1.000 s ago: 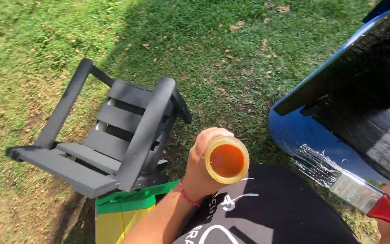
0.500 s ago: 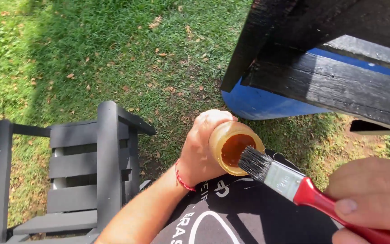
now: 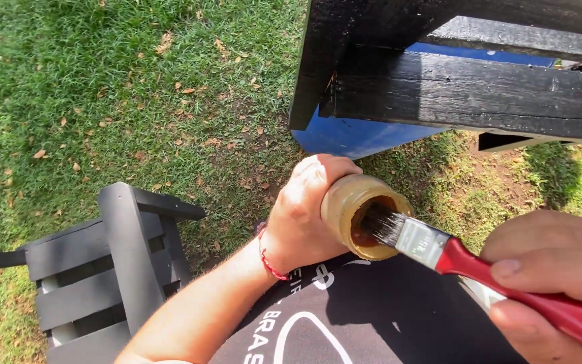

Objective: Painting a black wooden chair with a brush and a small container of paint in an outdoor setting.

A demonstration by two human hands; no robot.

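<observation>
My left hand [image 3: 301, 212] grips a yellowish jar [image 3: 358, 212], tilted so that its mouth faces me, with dark brown liquid inside. A red string bracelet circles that wrist. My right hand [image 3: 550, 283], at the lower right, holds a paintbrush [image 3: 453, 253] by its red handle. The brush's dark bristles are dipped into the jar's mouth. Below both hands lies my black shirt with white print.
A black-painted wooden piece with slats [image 3: 453, 74] stands at the upper right over a blue panel [image 3: 351, 138]. A dark grey slatted wooden chair [image 3: 102, 269] sits at the lower left. Grass with dry leaves [image 3: 136, 101] covers the ground.
The view swung from the grey chair toward the black wooden piece. My right hand brought the brush from the lower right up to the jar, and its bristles went inside.
</observation>
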